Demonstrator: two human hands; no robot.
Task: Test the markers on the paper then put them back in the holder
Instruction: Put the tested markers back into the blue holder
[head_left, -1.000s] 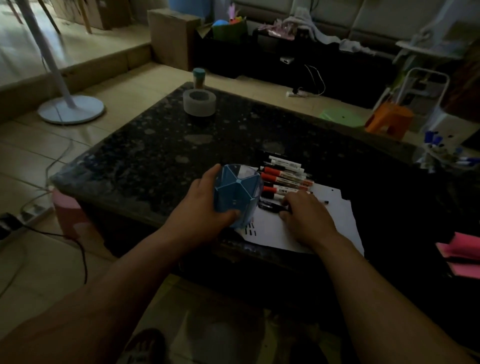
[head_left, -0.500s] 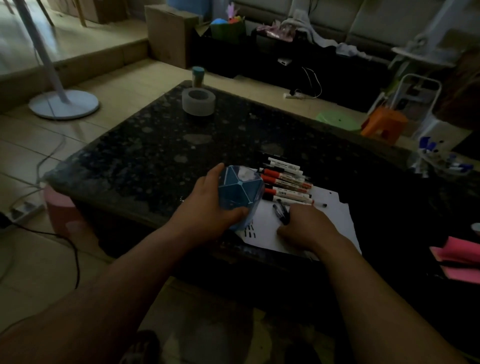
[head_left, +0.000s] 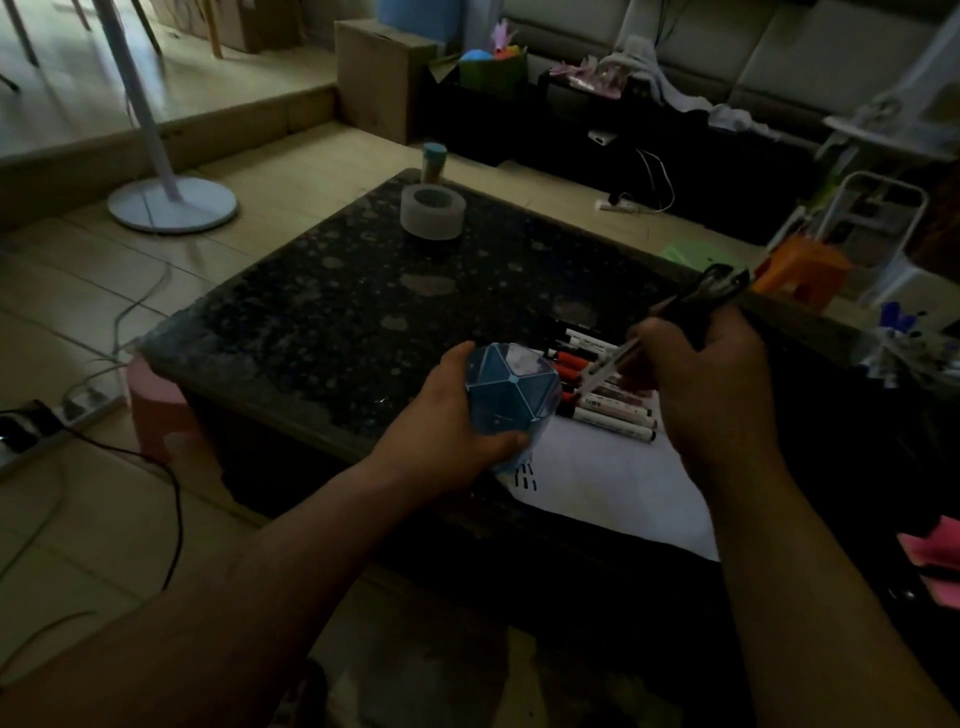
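My left hand (head_left: 441, 431) grips the blue faceted holder (head_left: 511, 400), tilted with its mouth toward the right, at the left edge of the white paper (head_left: 613, 478). My right hand (head_left: 711, 384) is raised above the paper and holds a bunch of dark pens (head_left: 691, 306); their tips point down-left toward the holder's mouth. Several markers (head_left: 597, 400), some with red caps, lie side by side on the paper behind the holder. A few black test strokes (head_left: 525, 475) show on the paper near the holder.
A roll of tape (head_left: 432, 210) and a small teal-capped jar (head_left: 434, 161) stand at the far corner of the dark stone table (head_left: 363, 312). A fan base (head_left: 171, 200) and cables lie on the floor to the left. Pink sticky notes (head_left: 935, 558) sit at the right edge.
My right hand has lifted off the paper with a bunch of dark pens and swung their tips toward the holder. My left hand keeps hold of the tilted holder.
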